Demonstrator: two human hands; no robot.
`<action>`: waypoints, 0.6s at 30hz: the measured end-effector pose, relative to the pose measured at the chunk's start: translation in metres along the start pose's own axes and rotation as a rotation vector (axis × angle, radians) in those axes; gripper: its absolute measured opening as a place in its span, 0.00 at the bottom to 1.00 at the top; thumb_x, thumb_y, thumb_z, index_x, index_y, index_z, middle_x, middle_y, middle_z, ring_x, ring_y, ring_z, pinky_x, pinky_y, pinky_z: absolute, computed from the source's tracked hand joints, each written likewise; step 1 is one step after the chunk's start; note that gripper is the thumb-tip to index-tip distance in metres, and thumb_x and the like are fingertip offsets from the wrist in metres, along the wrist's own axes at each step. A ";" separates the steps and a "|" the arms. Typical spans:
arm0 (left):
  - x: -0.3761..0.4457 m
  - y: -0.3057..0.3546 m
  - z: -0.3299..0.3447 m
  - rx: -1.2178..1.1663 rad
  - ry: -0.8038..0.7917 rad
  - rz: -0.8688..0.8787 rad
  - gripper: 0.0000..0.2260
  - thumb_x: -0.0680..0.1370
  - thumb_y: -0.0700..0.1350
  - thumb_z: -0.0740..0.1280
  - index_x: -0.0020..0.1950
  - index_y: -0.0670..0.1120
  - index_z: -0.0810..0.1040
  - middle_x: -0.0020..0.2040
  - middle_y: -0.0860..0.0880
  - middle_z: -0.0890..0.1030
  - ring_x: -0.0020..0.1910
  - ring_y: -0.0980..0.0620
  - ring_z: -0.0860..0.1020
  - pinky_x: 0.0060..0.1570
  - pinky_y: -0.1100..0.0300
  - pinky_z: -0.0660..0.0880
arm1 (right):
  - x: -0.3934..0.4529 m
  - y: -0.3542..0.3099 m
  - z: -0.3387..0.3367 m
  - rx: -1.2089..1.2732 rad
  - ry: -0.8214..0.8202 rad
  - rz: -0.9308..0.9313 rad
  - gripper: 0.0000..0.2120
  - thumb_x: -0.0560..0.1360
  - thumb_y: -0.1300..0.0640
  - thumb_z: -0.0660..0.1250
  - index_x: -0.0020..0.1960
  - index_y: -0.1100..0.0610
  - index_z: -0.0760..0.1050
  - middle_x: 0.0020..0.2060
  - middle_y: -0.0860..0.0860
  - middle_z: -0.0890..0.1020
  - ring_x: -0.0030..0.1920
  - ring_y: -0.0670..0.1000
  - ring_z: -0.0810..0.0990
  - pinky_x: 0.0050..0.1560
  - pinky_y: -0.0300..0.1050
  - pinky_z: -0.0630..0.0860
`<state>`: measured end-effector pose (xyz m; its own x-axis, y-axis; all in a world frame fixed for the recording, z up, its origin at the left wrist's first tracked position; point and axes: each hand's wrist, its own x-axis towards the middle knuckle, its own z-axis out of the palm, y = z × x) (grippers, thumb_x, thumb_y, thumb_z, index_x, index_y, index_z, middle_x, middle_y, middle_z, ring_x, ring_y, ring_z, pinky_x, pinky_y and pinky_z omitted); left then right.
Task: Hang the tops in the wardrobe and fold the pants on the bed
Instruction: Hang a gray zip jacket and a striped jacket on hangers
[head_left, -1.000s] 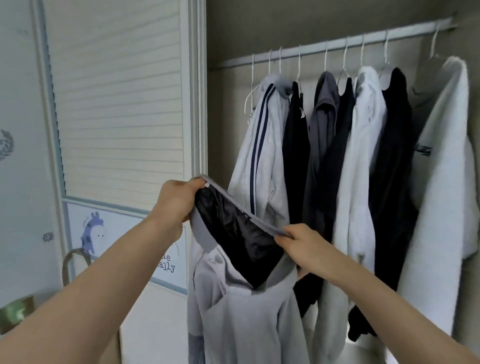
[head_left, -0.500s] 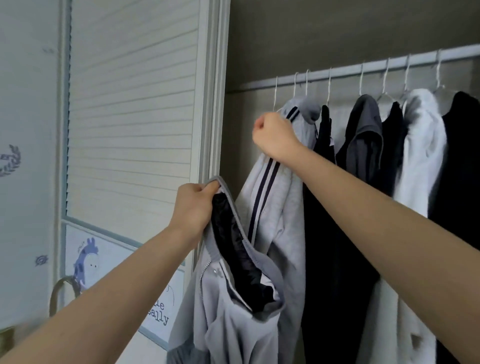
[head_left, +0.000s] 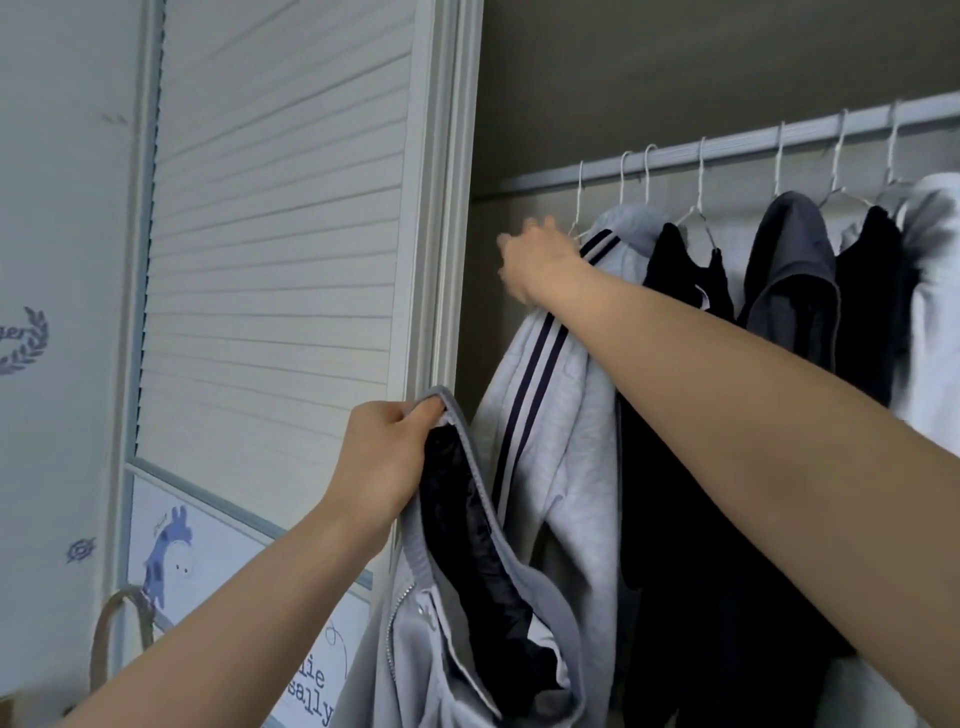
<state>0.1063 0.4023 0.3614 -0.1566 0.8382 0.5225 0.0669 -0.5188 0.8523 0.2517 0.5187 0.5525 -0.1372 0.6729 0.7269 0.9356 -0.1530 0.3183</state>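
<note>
My left hand (head_left: 383, 460) grips the collar of a light grey zip jacket (head_left: 447, 639) with a dark lining, which hangs down in front of the wardrobe's left edge. My right hand (head_left: 537, 260) is raised and blurred, fingers spread, just left of the leftmost white wire hanger (head_left: 580, 205) on the rail (head_left: 737, 143). It holds nothing that I can see. Right behind it hangs a grey top with dark stripes (head_left: 561, 395).
Several more tops hang along the rail: a black one (head_left: 685, 322), a dark grey hooded one (head_left: 795, 280) and a white one (head_left: 935, 312). The white louvred wardrobe door (head_left: 280, 218) stands at the left. A bag handle (head_left: 122, 634) shows at the lower left.
My right hand let go of the jacket's collar and rose to the left end of the rail. The jacket now hangs from my left hand alone. The view has shifted up and left.
</note>
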 end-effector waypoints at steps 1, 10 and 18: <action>0.001 -0.001 -0.001 -0.003 0.004 0.003 0.08 0.78 0.48 0.66 0.42 0.46 0.74 0.36 0.46 0.70 0.34 0.50 0.68 0.32 0.60 0.63 | 0.003 -0.003 0.004 -0.019 -0.047 0.032 0.23 0.79 0.54 0.62 0.71 0.59 0.65 0.69 0.62 0.64 0.68 0.65 0.62 0.63 0.57 0.67; 0.004 -0.002 -0.002 0.017 0.014 -0.005 0.12 0.78 0.48 0.66 0.38 0.45 0.70 0.35 0.47 0.65 0.33 0.50 0.65 0.33 0.59 0.60 | 0.007 0.002 0.021 -0.042 -0.171 0.264 0.22 0.78 0.65 0.58 0.71 0.68 0.64 0.68 0.67 0.67 0.65 0.65 0.69 0.55 0.56 0.74; 0.004 -0.001 -0.005 0.050 0.004 -0.033 0.11 0.78 0.49 0.66 0.39 0.45 0.70 0.35 0.45 0.66 0.33 0.51 0.65 0.32 0.59 0.60 | -0.013 0.039 0.015 0.733 -0.184 0.372 0.12 0.76 0.68 0.54 0.50 0.73 0.74 0.51 0.68 0.81 0.50 0.64 0.82 0.45 0.51 0.79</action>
<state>0.1010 0.4055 0.3623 -0.1633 0.8540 0.4940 0.1109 -0.4816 0.8693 0.2945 0.5145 0.5461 0.2180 0.7886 0.5749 0.8922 0.0777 -0.4449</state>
